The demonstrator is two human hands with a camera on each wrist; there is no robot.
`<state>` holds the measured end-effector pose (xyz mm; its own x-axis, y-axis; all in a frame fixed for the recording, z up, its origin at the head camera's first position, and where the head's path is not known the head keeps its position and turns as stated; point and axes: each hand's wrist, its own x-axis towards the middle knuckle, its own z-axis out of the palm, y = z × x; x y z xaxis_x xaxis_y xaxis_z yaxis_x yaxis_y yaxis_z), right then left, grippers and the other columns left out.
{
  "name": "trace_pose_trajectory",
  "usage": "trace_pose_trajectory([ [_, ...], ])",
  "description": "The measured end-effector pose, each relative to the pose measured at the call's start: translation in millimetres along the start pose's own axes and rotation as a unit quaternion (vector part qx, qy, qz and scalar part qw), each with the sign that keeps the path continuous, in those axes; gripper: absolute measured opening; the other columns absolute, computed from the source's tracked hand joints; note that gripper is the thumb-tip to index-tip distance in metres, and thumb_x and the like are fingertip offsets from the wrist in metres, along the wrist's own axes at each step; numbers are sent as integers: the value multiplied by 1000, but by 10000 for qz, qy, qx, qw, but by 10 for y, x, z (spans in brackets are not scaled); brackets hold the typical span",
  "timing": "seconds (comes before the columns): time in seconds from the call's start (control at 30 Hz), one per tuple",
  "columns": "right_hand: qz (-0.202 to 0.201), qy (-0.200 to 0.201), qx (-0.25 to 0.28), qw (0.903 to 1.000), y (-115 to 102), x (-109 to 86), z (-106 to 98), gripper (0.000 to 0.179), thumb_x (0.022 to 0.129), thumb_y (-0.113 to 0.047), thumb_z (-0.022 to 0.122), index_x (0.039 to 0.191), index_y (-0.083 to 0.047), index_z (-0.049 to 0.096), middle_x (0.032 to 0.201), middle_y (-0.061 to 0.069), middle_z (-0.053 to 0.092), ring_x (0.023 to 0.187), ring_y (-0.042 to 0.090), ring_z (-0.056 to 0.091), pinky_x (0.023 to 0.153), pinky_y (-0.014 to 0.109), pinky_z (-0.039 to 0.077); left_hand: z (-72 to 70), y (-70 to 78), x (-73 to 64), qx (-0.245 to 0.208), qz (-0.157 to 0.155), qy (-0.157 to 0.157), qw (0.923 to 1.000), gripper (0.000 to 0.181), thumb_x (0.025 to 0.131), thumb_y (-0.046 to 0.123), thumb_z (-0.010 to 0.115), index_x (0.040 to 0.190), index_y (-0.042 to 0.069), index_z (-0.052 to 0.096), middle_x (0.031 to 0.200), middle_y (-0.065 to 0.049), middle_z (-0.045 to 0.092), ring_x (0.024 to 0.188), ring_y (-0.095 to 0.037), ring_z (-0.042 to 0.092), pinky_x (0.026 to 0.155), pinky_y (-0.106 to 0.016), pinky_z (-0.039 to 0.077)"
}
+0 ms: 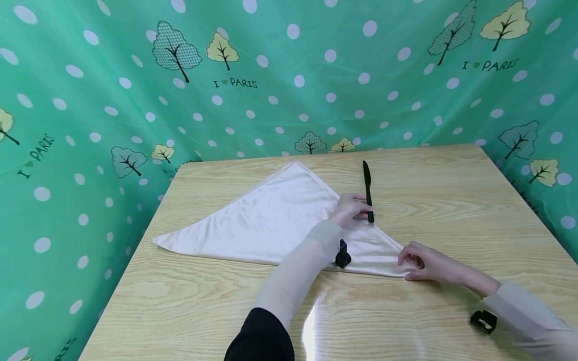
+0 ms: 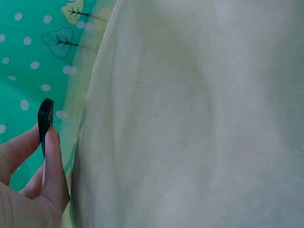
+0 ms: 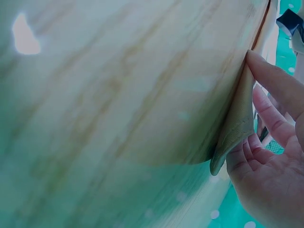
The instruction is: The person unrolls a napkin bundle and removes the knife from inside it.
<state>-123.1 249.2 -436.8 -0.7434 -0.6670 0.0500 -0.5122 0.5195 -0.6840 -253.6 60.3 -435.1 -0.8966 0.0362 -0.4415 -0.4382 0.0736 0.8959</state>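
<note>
A white cloth (image 1: 266, 215), folded into a triangle, lies on the wooden table with its peak toward the back. Over its right slanting edge, my left hand (image 1: 351, 206) pinches a black knife (image 1: 367, 183) near the lower end of its handle, blade pointing away. In the left wrist view the end of the knife (image 2: 46, 114) sticks up between thumb and fingers. At the cloth's right corner, my right hand (image 1: 426, 263) has thumb and fingers on the fabric. The right wrist view shows the curled cloth corner (image 3: 237, 128) held between them.
The wooden table (image 1: 180, 306) extends around the cloth on all sides. A green dotted curtain (image 1: 271, 60) printed with trees hangs behind it and along both sides. Small black devices (image 1: 342, 254) are strapped at both wrists.
</note>
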Motion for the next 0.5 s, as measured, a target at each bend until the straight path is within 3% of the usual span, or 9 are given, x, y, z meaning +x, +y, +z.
trace_pose_trajectory([
  [0.17,-55,-3,-18,10000,-2,6,-4,21,76,-16,68,91,-12,54,76,-3,40,65,4,36,52,17,33,42,5,37,93,13,-7,10000,32,65,-7,72,95,3,66,72,-8,65,46,-13,55,50,-23,51],
  [0.3,-113,14,-40,9999,-4,10,1,22,75,-15,68,91,-11,54,76,-3,40,64,4,36,52,17,33,66,12,65,323,124,29,9994,33,65,-8,71,96,1,65,73,-11,65,58,-23,63,51,-23,51],
  [0.5,-180,17,-46,9998,-2,17,9,22,75,-14,69,91,-11,54,76,-3,40,64,3,36,52,16,34,90,-1,94,378,155,62,9991,34,65,-10,71,97,-1,64,73,-14,65,67,-31,64,48,-23,51],
])
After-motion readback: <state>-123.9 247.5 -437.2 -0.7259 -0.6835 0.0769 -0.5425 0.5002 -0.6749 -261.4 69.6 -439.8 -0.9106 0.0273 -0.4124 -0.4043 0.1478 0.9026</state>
